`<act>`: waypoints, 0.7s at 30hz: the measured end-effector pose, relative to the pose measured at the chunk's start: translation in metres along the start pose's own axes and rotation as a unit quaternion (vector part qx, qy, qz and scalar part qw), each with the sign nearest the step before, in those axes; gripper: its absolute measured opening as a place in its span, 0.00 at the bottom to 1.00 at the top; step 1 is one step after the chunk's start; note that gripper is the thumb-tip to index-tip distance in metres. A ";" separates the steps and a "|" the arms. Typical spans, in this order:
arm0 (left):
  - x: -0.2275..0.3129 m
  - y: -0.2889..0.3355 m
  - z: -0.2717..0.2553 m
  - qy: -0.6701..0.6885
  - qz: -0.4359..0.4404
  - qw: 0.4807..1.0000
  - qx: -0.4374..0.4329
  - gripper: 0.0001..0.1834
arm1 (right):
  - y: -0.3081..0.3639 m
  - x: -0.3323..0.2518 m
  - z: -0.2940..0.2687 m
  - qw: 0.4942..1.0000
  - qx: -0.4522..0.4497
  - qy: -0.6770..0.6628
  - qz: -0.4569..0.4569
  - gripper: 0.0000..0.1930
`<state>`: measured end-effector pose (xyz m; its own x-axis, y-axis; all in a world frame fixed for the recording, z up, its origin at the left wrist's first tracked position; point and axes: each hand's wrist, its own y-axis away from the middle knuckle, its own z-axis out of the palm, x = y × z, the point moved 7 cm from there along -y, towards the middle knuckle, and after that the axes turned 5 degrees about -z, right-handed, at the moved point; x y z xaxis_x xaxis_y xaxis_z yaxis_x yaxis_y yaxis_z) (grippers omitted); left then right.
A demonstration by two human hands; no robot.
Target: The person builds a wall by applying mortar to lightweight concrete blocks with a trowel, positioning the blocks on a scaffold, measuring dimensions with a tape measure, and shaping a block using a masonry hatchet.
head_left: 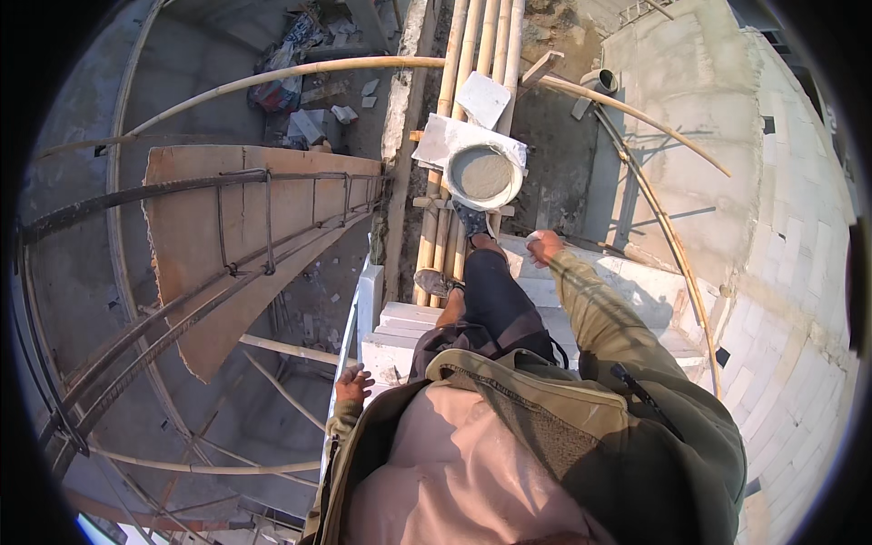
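Note:
My left hand (353, 385) hangs low at my side, its fingers apart and nothing in them, near the edge of the white blocks. My right hand (545, 247) is held out ahead over the pale blocks (581, 272), its fingers curled together; whatever may be inside them is hidden. Ahead of my feet stands a round white bucket (486, 174) holding grey mortar. It rests by a white slab (445, 138) on a walkway of bamboo poles (495, 45). A smaller white slab (483, 98) lies just beyond. Neither hand touches the bucket.
To the left, steel reinforcing bars (136, 193) run beside a brown board (195, 336). Bamboo poles (291, 68) cross over a lower floor with rubble (309, 127). A pale block wall (790, 318) rises at right, with a leaning bamboo pole (668, 227) near it.

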<state>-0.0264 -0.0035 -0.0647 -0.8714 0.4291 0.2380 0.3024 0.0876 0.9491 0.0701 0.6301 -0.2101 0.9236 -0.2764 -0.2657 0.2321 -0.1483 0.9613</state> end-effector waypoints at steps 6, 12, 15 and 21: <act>0.036 0.000 0.151 0.017 -0.066 0.995 -0.070 0.21 | -0.150 -0.060 -0.071 0.933 0.314 -0.061 -0.166 0.36; 0.048 -0.014 0.199 0.024 -0.135 0.988 -0.069 0.19 | -0.226 -0.101 -0.024 0.955 0.183 -0.186 -0.144 0.19; 0.060 -0.027 0.206 0.043 -0.128 0.990 -0.052 0.17 | -0.190 -0.167 0.001 0.932 0.153 -0.315 -0.092 0.09; 0.096 -0.059 0.238 0.057 -0.114 0.991 -0.042 0.14 | -0.169 -0.287 -0.091 0.956 0.116 -0.241 -0.125 0.03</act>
<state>-0.0362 0.2466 -0.1467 -0.9529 0.3015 0.0336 0.0645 0.0933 0.9935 -0.2065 0.8206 -0.2895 0.5883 -0.6013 -0.5407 0.3013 -0.4574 0.8366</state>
